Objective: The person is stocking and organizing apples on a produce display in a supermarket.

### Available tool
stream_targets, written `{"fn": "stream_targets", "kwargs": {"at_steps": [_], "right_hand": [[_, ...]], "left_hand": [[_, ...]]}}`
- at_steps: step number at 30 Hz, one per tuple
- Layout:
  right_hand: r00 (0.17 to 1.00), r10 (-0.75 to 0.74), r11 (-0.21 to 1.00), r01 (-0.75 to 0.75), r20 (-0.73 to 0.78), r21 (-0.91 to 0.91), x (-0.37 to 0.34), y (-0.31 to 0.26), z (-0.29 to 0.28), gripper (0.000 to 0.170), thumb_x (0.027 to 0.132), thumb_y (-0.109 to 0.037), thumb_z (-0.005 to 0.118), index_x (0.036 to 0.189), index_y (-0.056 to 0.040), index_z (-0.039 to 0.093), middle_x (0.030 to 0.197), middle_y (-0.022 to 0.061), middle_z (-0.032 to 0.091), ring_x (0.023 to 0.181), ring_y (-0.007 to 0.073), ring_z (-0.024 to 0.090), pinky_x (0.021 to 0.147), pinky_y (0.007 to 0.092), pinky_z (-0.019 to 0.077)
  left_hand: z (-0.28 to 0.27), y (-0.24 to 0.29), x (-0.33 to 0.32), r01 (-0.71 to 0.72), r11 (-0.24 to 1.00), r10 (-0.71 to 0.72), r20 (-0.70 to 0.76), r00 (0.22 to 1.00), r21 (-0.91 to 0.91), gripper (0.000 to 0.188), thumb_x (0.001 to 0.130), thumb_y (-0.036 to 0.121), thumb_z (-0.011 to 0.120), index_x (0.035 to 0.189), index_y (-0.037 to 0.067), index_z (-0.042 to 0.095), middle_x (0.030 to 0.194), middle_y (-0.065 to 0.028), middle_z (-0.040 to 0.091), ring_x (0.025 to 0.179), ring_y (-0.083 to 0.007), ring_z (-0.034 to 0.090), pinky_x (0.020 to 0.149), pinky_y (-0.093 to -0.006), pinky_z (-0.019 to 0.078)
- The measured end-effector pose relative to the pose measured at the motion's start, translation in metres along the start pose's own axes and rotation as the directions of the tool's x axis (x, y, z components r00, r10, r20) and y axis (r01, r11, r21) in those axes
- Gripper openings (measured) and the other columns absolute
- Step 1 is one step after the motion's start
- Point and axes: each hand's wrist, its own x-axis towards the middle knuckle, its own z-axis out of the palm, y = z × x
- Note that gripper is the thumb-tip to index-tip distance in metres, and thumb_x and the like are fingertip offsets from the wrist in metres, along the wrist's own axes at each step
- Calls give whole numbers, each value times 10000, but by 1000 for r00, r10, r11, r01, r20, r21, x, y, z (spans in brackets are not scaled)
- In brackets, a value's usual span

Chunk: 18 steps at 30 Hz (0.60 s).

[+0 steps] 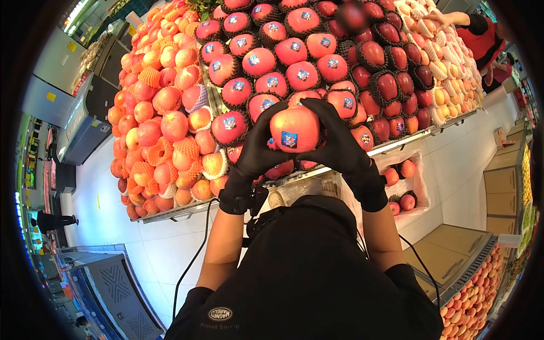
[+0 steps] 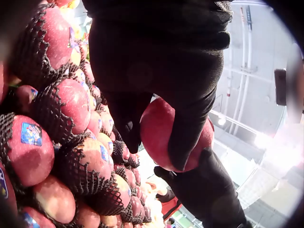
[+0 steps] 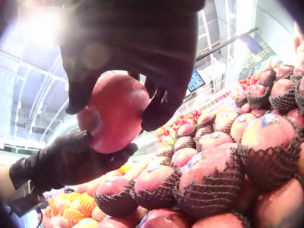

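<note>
A large red apple point(image 1: 294, 126) with a blue sticker is held up between two black-gloved hands, without a net sleeve. My left hand point(image 1: 256, 148) grips its left side, thumb and fingers curled round it. On the opposite side my right hand point(image 1: 344, 144) holds it the same way. The left wrist view shows the apple point(image 2: 159, 130) bare and red between the gloves. In the right wrist view the apple point(image 3: 118, 111) hangs above the heaped fruit. Just beyond the hands lie rows of stickered apples point(image 1: 272, 83) in black foam nets.
To the left rise apples in orange nets point(image 1: 150, 122); darker red apples point(image 1: 387, 86) and pale-netted fruit point(image 1: 439, 73) lie to the right. A metal edge point(image 1: 408, 137) fronts the stand. Below it, a lined crate point(image 1: 416, 190) holds several apples. Another person's arm point(image 1: 453, 20) reaches in at the far right.
</note>
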Motion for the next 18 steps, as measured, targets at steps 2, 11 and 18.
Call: {"fn": "stream_targets", "kwargs": {"at_steps": [2,11,18], "right_hand": [[976,208,913,-219,69,345,-3,1,-2,810,723,-172,825,1395,-46,391,1354,162,471,1205,256,505,1010,397,434],[875,385,356,-433,292,828,-16,6,10,750,864,-213,654,1471,6,272,1430,148,404,1322,251,407,1097,405,350],[914,399,774,-378,74,508,-7,15,20,861,764,-208,755,1452,-9,278,1425,155,384,1331,251,388,1083,408,369]], "left_hand": [[1,2,0,-49,999,50,-68,996,22,1043,542,139,936,1403,57,353,1363,-125,463,1251,-244,479,1026,-405,445],[11,11,0,-140,990,135,-127,983,-25,1091,512,160,953,1403,60,332,1367,-124,451,1253,-256,476,1037,-415,439],[6,11,2,-161,984,169,-120,978,71,1142,541,138,933,1462,52,262,1406,-135,408,1280,-264,452,1046,-413,423]]}}
